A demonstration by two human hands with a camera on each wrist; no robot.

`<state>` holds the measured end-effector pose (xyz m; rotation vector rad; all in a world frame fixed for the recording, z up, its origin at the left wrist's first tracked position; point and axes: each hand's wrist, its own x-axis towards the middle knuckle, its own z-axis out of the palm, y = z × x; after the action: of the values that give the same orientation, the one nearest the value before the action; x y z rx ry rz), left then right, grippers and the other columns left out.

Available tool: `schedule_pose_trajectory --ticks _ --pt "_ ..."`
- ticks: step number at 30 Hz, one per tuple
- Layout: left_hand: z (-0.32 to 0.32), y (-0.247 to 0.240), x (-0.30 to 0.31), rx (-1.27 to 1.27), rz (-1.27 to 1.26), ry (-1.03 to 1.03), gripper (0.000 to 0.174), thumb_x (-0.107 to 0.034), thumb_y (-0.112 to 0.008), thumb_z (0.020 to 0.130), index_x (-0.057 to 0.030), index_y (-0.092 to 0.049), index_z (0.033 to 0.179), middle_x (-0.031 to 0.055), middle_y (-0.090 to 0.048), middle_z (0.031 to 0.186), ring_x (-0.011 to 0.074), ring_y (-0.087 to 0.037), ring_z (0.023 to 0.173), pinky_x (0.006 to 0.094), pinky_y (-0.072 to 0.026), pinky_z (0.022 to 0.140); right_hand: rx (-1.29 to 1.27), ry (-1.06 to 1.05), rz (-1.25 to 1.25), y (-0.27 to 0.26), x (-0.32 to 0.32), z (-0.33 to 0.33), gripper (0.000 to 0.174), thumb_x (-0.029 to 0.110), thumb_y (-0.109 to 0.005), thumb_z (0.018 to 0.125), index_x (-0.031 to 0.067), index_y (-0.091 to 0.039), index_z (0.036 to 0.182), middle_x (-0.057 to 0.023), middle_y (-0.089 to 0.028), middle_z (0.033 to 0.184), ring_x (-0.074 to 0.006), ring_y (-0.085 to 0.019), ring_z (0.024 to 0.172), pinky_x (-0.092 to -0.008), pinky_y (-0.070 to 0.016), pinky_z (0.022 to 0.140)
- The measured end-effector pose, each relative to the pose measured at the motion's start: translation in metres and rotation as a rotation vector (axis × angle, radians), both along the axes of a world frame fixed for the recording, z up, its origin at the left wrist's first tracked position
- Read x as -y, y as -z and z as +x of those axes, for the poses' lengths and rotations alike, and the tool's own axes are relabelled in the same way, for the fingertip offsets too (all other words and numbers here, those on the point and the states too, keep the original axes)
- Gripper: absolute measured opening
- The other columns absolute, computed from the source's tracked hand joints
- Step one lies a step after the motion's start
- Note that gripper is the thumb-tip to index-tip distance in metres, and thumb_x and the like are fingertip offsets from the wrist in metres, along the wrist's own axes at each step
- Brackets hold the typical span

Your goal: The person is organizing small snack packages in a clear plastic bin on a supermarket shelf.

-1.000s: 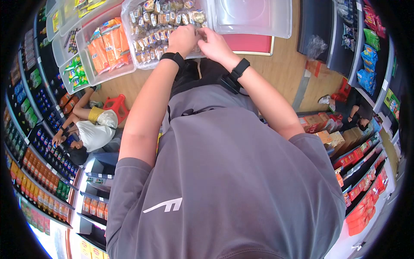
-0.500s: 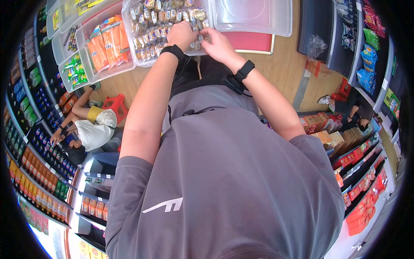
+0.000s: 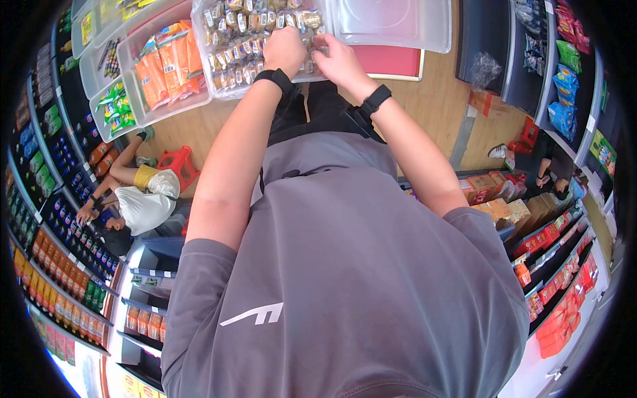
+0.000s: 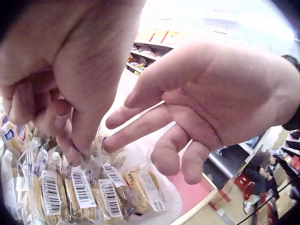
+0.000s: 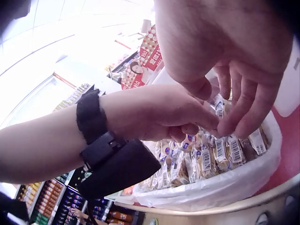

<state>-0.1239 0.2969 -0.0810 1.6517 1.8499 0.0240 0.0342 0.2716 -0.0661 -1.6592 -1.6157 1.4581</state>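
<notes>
Rows of small clear-wrapped biscuit packets [image 3: 251,22] with white barcode labels fill a plastic-lined bin at the top of the head view. My left hand [image 3: 285,52] is over the right part of these rows. Its thumb and finger pinch the top of a biscuit packet [image 4: 80,187] in the left wrist view; the other fingers curl inward. Close beside it, my right hand [image 3: 340,61] is at the bin's right side, its fingers [image 4: 140,129] spread and loosely bent over the packets, with nothing seen in them. The bin's white liner [image 5: 187,201] hangs over its edge.
To the left stands a bin of orange packets [image 3: 166,73], with green packets [image 3: 118,109] beside it. A translucent bin [image 3: 398,26] sits right, over a red surface [image 3: 391,61]. Stocked shelves line both sides. One person [image 3: 149,199] crouches left, another [image 3: 551,166] is right.
A second ago my hands met over the packets; now they are slightly apart. My left hand has shifted a little up and right, and the right hand has drawn off rightward.
</notes>
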Motion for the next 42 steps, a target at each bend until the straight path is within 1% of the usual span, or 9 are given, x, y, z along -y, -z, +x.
schedule_pose_trajectory --ticks 4,7,11,14,17,18,32,38,42 --pt "0.000 -0.009 0.005 0.079 0.101 0.027 0.023 -0.015 -0.071 0.076 0.0017 -0.073 0.092 0.0261 -0.071 0.089 0.0410 -0.072 0.087 0.0480 -0.0582 0.079 0.104 -0.038 0.013 0.012 -0.009 -0.009 0.045 0.017 -0.060 0.092 -0.0065 -0.055 0.130 -0.0170 -0.072 0.113 -0.0221 -0.073 0.067 -0.0357 -0.0582 0.061" --pt "-0.002 -0.010 0.010 0.133 0.185 0.017 0.018 -0.015 -0.071 0.078 -0.0001 -0.072 0.088 0.0251 -0.070 0.083 0.0412 -0.070 0.083 0.0474 -0.0571 0.076 0.074 0.004 -0.079 0.008 -0.015 -0.012 0.046 0.021 -0.060 0.094 -0.0066 -0.056 0.130 -0.0170 -0.073 0.109 -0.0211 -0.074 0.067 -0.0344 -0.0578 0.057" --pt "-0.004 -0.021 0.017 0.160 0.270 0.020 0.016 -0.014 -0.068 0.081 0.0000 -0.071 0.086 0.0247 -0.070 0.081 0.0413 -0.070 0.080 0.0486 -0.0564 0.074 0.072 0.110 -0.070 0.009 -0.015 -0.015 0.046 0.031 -0.067 0.090 -0.0064 -0.065 0.116 -0.0189 -0.075 0.093 -0.0299 -0.073 0.081 -0.0384 -0.0573 0.075" --pt "-0.006 -0.039 0.025 0.149 0.279 0.081 0.014 -0.014 -0.066 0.083 -0.0011 -0.069 0.088 0.0237 -0.070 0.081 0.0413 -0.070 0.078 0.0495 -0.0569 0.072 0.010 0.097 -0.216 -0.014 -0.021 -0.017 0.043 0.035 -0.070 0.092 -0.0050 -0.068 0.109 -0.0115 -0.073 0.080 -0.0148 -0.068 0.057 -0.0301 -0.0542 0.052" --pt "-0.017 -0.042 0.030 0.184 0.330 0.118 0.012 -0.013 -0.064 0.085 -0.0016 -0.066 0.088 0.0220 -0.070 0.081 0.0402 -0.069 0.078 0.0498 -0.0567 0.070 -0.115 0.129 -0.295 -0.017 -0.019 -0.019 0.039 0.032 -0.071 0.093 -0.0043 -0.069 0.107 -0.0084 -0.071 0.076 -0.0130 -0.065 0.056 -0.0277 -0.0534 0.051" --pt "-0.021 -0.046 0.032 0.183 0.365 0.137 0.012 -0.013 -0.064 0.085 -0.0014 -0.065 0.088 0.0217 -0.069 0.082 0.0399 -0.069 0.078 0.0499 -0.0566 0.070 -0.122 0.120 -0.358 -0.029 -0.020 -0.022 0.039 0.029 -0.070 0.096 -0.0037 -0.066 0.116 -0.0062 -0.070 0.089 -0.0096 -0.062 0.062 -0.0242 -0.0518 0.052" --pt "-0.077 -0.093 0.064 0.012 0.588 0.493 0.011 -0.008 -0.063 0.083 -0.0049 -0.060 0.093 0.0125 -0.067 0.076 0.0294 -0.071 0.071 0.0397 -0.0553 0.058 -0.379 0.341 -0.311 -0.044 0.018 -0.065 0.024 0.019 -0.071 0.094 -0.0024 -0.069 0.105 -0.0064 -0.072 0.085 -0.0124 -0.066 0.063 -0.0270 -0.0550 0.055" --pt "-0.088 -0.095 0.074 0.102 0.650 0.459 0.015 -0.014 -0.068 0.083 -0.0069 -0.060 0.093 0.0076 -0.065 0.075 0.0280 -0.069 0.070 0.0397 -0.0545 0.058 -0.358 0.371 -0.170 -0.055 0.030 -0.083 0.020 0.012 -0.065 0.097 -0.0052 -0.069 0.105 -0.0088 -0.072 0.082 -0.0142 -0.069 0.064 -0.0280 -0.0561 0.056" --pt "-0.101 -0.116 0.082 0.198 0.613 0.305 0.024 -0.022 -0.071 0.088 -0.0070 -0.062 0.104 0.0089 -0.064 0.090 0.0306 -0.067 0.081 0.0417 -0.0541 0.066 -0.360 0.388 -0.123 -0.064 0.032 -0.083 0.021 0.011 -0.063 0.099 -0.0064 -0.067 0.110 -0.0094 -0.072 0.081 -0.0143 -0.069 0.064 -0.0282 -0.0567 0.057"
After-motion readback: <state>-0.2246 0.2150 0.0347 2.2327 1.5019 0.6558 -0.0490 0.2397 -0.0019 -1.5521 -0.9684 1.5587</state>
